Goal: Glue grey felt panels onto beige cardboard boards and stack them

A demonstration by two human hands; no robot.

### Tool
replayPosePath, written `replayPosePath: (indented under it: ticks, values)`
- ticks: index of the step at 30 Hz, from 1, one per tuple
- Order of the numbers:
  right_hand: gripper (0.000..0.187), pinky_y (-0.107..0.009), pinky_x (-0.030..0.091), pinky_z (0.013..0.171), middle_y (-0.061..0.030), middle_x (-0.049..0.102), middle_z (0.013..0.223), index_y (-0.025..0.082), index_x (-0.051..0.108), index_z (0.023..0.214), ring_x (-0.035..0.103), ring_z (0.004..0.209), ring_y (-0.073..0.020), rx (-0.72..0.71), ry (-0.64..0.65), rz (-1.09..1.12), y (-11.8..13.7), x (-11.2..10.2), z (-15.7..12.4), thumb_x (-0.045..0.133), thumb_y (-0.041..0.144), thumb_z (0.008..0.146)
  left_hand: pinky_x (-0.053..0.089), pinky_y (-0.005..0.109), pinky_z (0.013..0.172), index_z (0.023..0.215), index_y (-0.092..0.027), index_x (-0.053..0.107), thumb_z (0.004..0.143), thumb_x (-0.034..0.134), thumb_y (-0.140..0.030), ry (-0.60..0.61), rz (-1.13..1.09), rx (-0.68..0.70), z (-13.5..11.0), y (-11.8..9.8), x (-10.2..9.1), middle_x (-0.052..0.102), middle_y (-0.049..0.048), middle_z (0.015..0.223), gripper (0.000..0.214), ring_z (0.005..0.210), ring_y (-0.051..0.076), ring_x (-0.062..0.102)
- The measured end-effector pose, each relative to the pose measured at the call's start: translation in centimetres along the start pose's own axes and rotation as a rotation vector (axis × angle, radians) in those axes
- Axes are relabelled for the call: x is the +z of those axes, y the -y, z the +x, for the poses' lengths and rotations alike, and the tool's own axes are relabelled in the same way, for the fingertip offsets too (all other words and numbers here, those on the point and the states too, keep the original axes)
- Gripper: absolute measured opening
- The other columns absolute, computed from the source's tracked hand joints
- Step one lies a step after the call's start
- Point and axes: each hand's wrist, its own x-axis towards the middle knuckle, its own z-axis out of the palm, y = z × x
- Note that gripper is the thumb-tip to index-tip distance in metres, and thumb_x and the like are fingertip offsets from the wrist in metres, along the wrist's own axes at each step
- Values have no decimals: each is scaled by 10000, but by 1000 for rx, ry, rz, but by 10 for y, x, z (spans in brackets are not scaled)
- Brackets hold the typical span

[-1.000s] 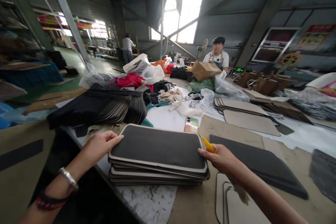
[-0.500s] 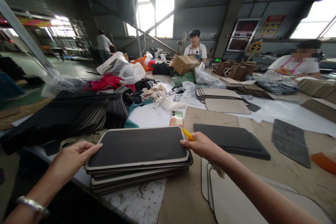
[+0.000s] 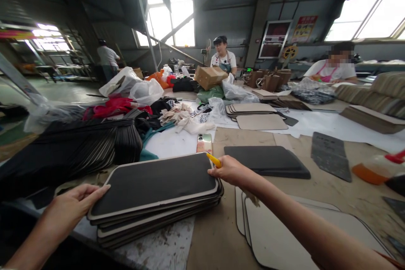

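A stack of flat black panels with pale rims (image 3: pixel 155 194) lies on the table in front of me. My left hand (image 3: pixel 71 206) rests against the stack's left end, fingers stretched along the top panel's edge, holding nothing. My right hand (image 3: pixel 229 171) presses on the stack's right end with its fingers curled round a yellow tool (image 3: pixel 214 160) that sticks out toward the back. A phone (image 3: pixel 204 143) lies just behind the stack.
A fanned pile of black panels (image 3: pixel 79 147) fills the left. To the right lie a dark padded panel (image 3: pixel 267 161), pale cut boards (image 3: pixel 284 236) and a glue bottle (image 3: pixel 378 166). Cloth, bags and a cardboard box (image 3: pixel 209 76) crowd the back, where people sit or stand.
The view has swung right and down, so the stack sits lower and further left in the picture. Both hands stay at the stack's ends. The glue bottle has come into view at right.
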Motion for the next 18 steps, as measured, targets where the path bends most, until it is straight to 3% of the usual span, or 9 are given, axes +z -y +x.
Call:
replayPosePath:
  ticks: [7, 11, 18]
  values:
    - [210, -195, 247, 428, 59, 367, 510, 152, 487, 606, 338, 432, -52, -5, -6, 73, 5, 0, -5, 551, 246, 782, 375, 293, 625, 561, -211, 641, 317, 549, -817, 3, -43, 47, -4, -6, 2, 643, 16, 577, 660, 678, 256, 561]
    - [188, -174, 250, 396, 78, 343, 492, 166, 450, 644, 320, 392, -39, -31, 22, 175, 2, 0, -6, 502, 219, 817, 384, 296, 628, 566, -214, 641, 352, 544, -824, 5, -66, 75, -1, 1, 4, 649, 16, 589, 654, 670, 256, 569]
    - [227, -170, 279, 354, 85, 357, 384, 177, 425, 619, 349, 336, -53, 84, 63, 211, 5, 2, -3, 489, 210, 835, 391, 289, 637, 619, -208, 651, 408, 579, -769, -5, -54, 67, 1, 5, 5, 664, 13, 630, 603, 692, 250, 577]
